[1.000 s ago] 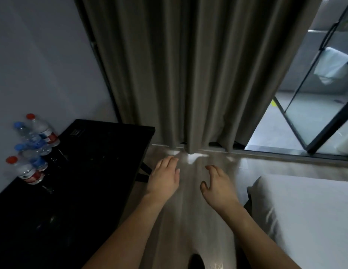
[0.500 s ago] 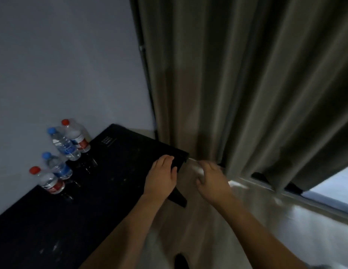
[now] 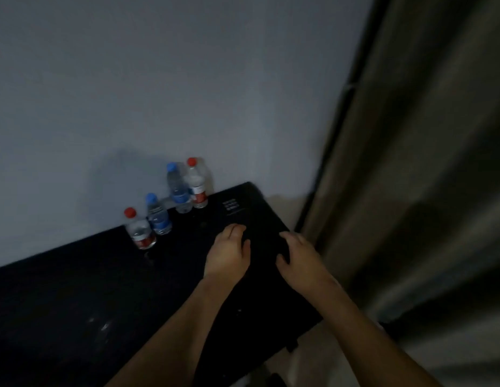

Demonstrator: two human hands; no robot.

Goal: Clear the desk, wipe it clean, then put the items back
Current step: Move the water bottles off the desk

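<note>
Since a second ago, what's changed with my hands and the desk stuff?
Both hands came in from over the floor to above the black desk: the left hand and right hand now hover near its right end, holding nothing. The view swung left toward the wall. The four water bottles stand unmoved against the wall.

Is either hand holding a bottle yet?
No: the left hand and right hand are over the desk, apart from the four bottles by the wall.
</note>
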